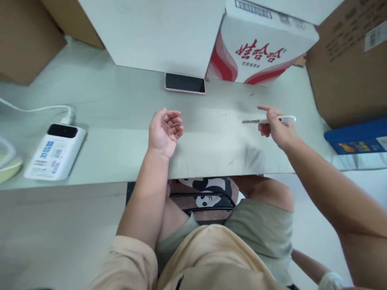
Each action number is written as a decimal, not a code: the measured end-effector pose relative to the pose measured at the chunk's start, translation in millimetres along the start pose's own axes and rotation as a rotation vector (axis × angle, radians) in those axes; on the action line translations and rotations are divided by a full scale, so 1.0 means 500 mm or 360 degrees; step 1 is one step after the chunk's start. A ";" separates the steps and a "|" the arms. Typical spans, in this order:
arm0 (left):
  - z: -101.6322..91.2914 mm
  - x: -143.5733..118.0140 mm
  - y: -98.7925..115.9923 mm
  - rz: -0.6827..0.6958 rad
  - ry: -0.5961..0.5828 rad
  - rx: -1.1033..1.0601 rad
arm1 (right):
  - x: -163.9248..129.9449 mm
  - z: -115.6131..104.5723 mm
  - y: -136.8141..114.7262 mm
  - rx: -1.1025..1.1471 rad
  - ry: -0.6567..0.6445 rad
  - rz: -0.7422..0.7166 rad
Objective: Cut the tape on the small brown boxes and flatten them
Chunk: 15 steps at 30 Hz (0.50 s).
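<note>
Shorts and a beige shirt fill the nearest part of the view, with a panda-print cushion (208, 189) under the desk edge. Above it, on the pale desk (121, 100), the left hand (163, 131) rests on its outer edge, palm turned up, fingers curled loosely inward; whether it grips anything small I cannot tell. The right hand (276, 127) hovers just over the desk, pinching a white-handled knife (269, 120) between thumb and fingers, blade pointing left, forefinger stretched out above it. Off to the left lies a white power bank (56, 151) with its cable. Farther back a phone (185, 83) lies flat against a white box, beside a red-and-white carton (256, 48). A blue packet (356, 137) sits at the right.
</note>
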<state>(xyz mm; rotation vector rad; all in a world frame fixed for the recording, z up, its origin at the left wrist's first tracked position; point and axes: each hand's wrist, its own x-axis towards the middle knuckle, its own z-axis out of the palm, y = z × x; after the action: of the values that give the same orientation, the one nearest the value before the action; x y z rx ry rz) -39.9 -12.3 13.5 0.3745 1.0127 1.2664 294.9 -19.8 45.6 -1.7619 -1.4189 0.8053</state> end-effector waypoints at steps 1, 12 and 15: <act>-0.004 -0.005 0.007 0.0009 0.0008 -0.0034 | 0.005 0.019 -0.008 -0.0080 -0.0028 -0.0058; -0.078 -0.033 0.076 -0.0024 0.0066 -0.0495 | 0.082 0.356 -0.244 -0.0235 -0.0362 -0.0654; -0.099 -0.036 0.090 -0.0015 0.0111 -0.0600 | 0.112 0.469 -0.325 -0.0142 -0.0524 -0.0738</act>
<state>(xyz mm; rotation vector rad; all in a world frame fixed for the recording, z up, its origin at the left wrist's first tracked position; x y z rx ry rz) -105.8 -28.4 27.4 0.0346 0.8094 1.4355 26.6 91.8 53.0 -1.3153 -2.0105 0.8072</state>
